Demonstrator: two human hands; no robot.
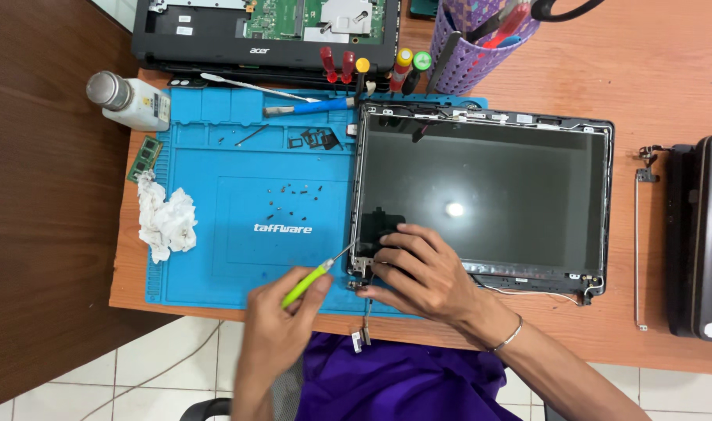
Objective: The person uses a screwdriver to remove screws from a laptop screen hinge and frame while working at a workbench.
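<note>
Orange-brown wooden bench (652, 70) across the scene, grain running left to right, evenly lit from above. Dark brown wooden panel (44, 234) at the left, set against the bench's left edge and reaching from far to near. White tiled floor (161, 374) with grey grout lines at the near left, below the bench edge. Small patch of pale tile (110, 9) at the far left corner.
</note>
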